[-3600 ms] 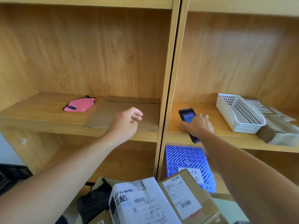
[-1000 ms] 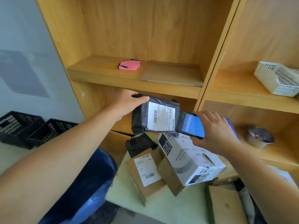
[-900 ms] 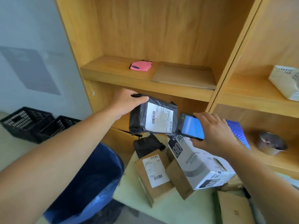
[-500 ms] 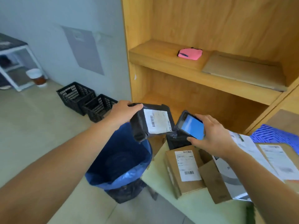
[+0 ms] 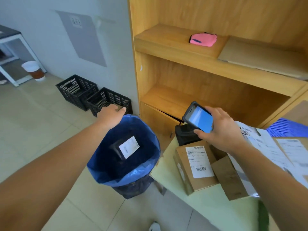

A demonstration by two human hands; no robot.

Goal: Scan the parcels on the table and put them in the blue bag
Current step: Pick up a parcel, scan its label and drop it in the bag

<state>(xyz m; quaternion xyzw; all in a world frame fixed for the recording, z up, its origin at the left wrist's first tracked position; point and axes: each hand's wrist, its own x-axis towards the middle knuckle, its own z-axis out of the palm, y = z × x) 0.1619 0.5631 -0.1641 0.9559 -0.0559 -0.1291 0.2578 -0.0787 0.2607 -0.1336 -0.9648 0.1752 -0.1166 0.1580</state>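
Note:
The black parcel (image 5: 124,148) with a white label lies inside the blue bag (image 5: 143,167), which lines a bin on the floor. My left hand (image 5: 110,115) hovers empty over the bag's far rim, fingers relaxed. My right hand (image 5: 220,129) grips the handheld scanner (image 5: 198,119), blue screen lit, above the table. On the pale green table (image 5: 205,209) lie a brown box (image 5: 195,165) with a barcode label, a smaller brown box (image 5: 229,177), another black parcel (image 5: 185,135) and a white-labelled parcel (image 5: 266,145).
Two black crates (image 5: 93,95) stand on the floor by the wall. A wooden shelf unit (image 5: 200,64) rises behind the table, holding a pink pouch (image 5: 203,40) and flat cardboard (image 5: 260,54). A blue crate (image 5: 286,127) shows at the right.
My left hand carried the scanned black parcel left over the blue bag and let it go; the parcel now lies inside. The scanner stays in my right hand.

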